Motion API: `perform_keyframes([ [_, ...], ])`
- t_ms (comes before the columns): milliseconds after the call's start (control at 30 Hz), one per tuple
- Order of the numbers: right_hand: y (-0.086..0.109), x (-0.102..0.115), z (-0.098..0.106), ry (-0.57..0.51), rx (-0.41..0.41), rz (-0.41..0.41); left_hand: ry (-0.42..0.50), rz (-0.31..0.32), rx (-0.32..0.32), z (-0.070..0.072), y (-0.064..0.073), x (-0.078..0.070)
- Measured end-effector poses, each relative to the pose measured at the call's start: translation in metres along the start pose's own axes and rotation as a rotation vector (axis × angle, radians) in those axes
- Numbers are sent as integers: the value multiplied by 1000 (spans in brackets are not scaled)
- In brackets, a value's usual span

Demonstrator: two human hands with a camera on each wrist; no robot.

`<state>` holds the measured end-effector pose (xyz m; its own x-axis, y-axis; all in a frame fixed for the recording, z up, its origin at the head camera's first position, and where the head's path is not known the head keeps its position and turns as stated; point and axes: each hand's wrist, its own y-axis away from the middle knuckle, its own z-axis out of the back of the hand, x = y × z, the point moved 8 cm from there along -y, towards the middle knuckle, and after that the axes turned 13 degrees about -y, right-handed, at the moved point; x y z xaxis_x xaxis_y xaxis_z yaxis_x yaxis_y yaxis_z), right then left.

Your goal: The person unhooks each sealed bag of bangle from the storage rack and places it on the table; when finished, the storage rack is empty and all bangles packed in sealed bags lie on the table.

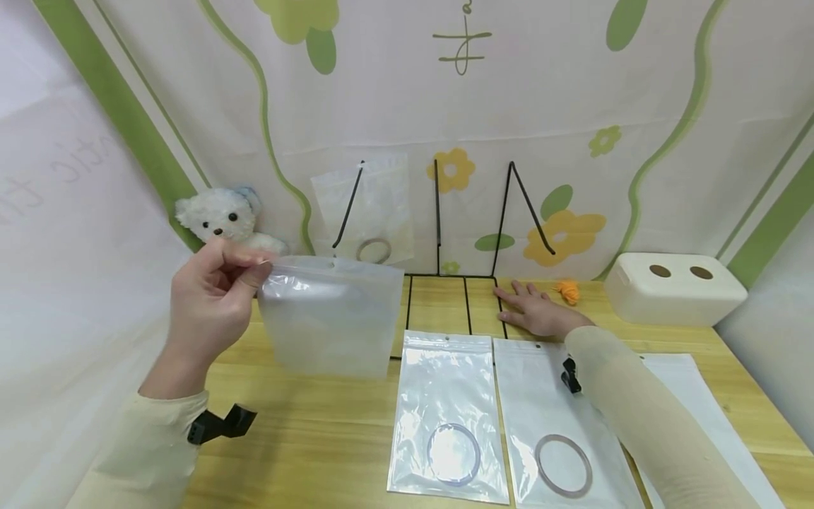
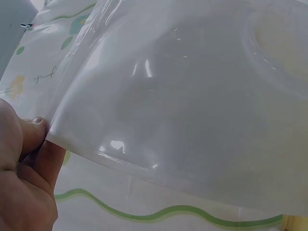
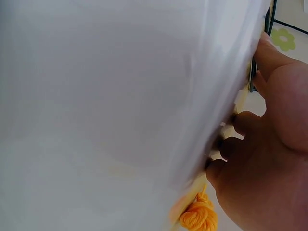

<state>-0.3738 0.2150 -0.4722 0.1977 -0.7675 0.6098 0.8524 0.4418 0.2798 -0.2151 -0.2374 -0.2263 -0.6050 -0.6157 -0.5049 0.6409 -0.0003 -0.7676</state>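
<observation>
My left hand (image 1: 213, 300) pinches the top left corner of a translucent zip bag (image 1: 327, 318), which hangs upright. The bag's top hole sits at the tip of the left prong of a black wire rack (image 1: 437, 212). In the left wrist view, part of a round ring (image 2: 269, 62) shows in the bag. Behind it, another clear bag (image 1: 362, 205) with a ring hangs on that prong. My right hand (image 1: 537, 309) rests with spread fingers over the right side of the rack's base, holding nothing. A pale bag surface (image 3: 106, 106) fills most of the right wrist view.
Flat on the wooden table (image 1: 305, 438) lie a bag with a ring (image 1: 448, 396), a second ringed bag (image 1: 528, 396) and a third bag (image 1: 693, 396) under the right arm. Behind are a white plush bear (image 1: 222, 212), orange yarn (image 1: 568, 291) and a white box (image 1: 674, 290).
</observation>
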Motion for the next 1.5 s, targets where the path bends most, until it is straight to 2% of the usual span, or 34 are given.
perform_keyframes([
  [100, 0, 1, 0, -2, 0, 2, 0, -2, 17, 3, 7, 0],
  [233, -1, 2, 0, 0, 2, 8, 9, 27, 40, 8, 17, 1],
  [333, -1, 2, 0, 3, 6, 9, 77, 49, 49, 13, 25, 1],
  [467, -1, 3, 1, 4, 10, 5, 248, 58, 75, 17, 35, 3],
  [567, 0, 4, 2, 3, 7, 9, 281, 114, 115, 15, 41, 7],
  [633, 0, 5, 3, 3, 4, 13, 233, 172, 155, 10, 45, 12],
  [700, 0, 5, 3, 4, 4, 14, 146, 227, 204, 3, 49, 20],
  [867, 0, 4, 2, 3, 7, 4, -54, 356, 342, -21, 56, 47],
  [1000, -1, 3, 1, -2, 7, 3, -98, 444, 430, -36, 60, 71],
  [1133, -2, 2, 1, -7, 7, 5, -124, 466, 490, -50, 62, 87],
  [1333, -2, 1, 2, -12, 9, -1, -151, 478, 516, -72, 67, 107],
  [1500, -2, 3, 1, -18, 13, -4, -163, 525, 571, -92, 75, 129],
])
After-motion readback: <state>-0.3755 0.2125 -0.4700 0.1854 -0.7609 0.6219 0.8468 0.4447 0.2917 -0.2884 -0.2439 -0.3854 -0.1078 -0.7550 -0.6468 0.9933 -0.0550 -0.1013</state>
